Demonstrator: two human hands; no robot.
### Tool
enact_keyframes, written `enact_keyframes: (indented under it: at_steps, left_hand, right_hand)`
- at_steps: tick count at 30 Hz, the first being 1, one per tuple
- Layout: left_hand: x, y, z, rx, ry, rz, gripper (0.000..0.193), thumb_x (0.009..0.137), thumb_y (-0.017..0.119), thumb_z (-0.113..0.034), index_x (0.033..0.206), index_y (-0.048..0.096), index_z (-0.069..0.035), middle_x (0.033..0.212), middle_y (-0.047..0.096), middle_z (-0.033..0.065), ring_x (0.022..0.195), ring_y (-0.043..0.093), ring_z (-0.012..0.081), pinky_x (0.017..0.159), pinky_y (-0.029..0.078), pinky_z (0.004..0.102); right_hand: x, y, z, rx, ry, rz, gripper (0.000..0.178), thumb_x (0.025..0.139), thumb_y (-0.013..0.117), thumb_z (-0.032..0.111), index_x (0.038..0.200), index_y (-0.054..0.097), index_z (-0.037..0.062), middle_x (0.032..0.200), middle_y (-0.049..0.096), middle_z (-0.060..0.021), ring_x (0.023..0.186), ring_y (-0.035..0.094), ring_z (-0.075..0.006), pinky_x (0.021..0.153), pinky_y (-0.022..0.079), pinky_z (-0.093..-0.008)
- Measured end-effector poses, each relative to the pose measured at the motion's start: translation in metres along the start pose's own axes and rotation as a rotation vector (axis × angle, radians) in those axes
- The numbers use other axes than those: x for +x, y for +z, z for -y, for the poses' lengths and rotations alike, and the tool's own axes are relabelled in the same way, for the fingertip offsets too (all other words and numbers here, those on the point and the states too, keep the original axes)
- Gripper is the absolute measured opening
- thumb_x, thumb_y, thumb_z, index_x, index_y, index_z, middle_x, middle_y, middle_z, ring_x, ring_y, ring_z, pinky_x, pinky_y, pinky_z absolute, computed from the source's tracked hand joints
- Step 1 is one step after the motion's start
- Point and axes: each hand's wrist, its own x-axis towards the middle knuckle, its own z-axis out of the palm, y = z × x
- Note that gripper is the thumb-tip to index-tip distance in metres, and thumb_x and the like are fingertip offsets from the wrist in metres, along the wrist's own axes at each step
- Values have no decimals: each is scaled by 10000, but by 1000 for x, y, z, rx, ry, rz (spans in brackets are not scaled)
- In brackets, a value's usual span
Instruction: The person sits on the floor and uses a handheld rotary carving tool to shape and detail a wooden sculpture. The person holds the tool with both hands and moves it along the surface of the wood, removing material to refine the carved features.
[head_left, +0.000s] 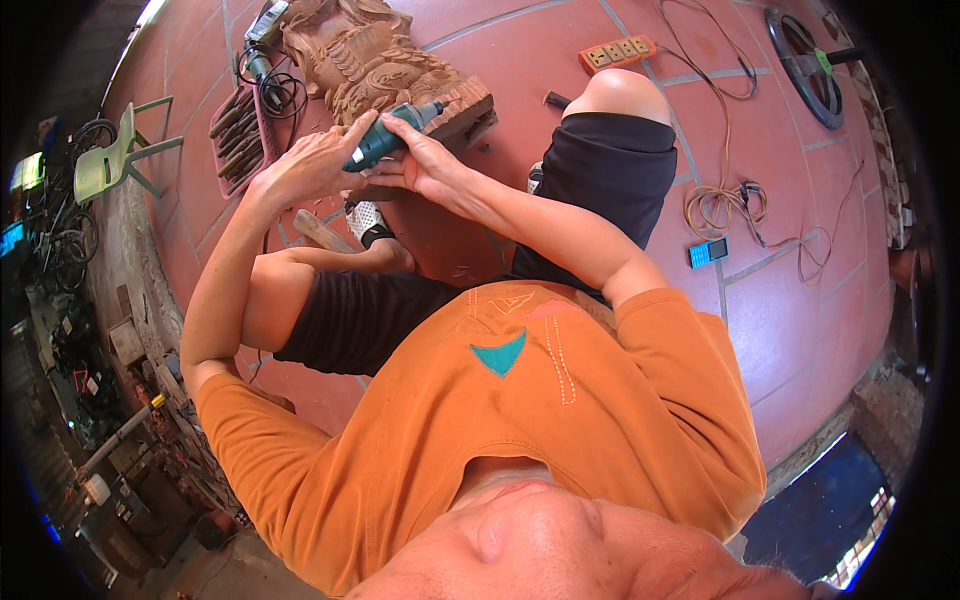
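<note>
Both my hands are on a teal handheld rotary tool point(378, 140), held tilted with its grey nose pointing up and right. My left hand point(315, 160) is closed on its left side. The thumb of my right hand point(430, 168) lies along the top of its body, with the other fingers curled below. Right behind the tool lies a carved wooden sculpture point(365, 60) with deep relief and a flat, thick base facing right. Whether the tool's tip touches the wood I cannot tell.
Left of the carving are a pink basket point(222, 180) of chisels and another power tool point(262, 68) with black cord. A green chair point(105, 165) stands further left. To the right are an orange power strip point(617, 52), coiled cable point(712, 208), blue phone point(708, 252) and black wheel point(800, 70).
</note>
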Motion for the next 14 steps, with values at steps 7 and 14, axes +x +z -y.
enact_keyframes:
  at_steps: [7,14]
  left_hand:
    - [2,3,4,17,23,-35,952,845,723,-361,1554,151,-83,1062,607,312,994,629,456,858,494,509]
    - [9,4,8,-31,97,-56,999,821,752,-360,1559,133,-96,1100,602,332,1006,629,457,871,491,510]
  right_hand:
    - [-1,3,3,1,-30,-11,308,925,669,391,1115,590,161,1014,666,-79,883,684,-290,793,596,-520]
    - [-4,0,5,15,-33,-51,357,887,716,406,1118,591,166,1057,651,-93,938,671,-318,846,561,-575]
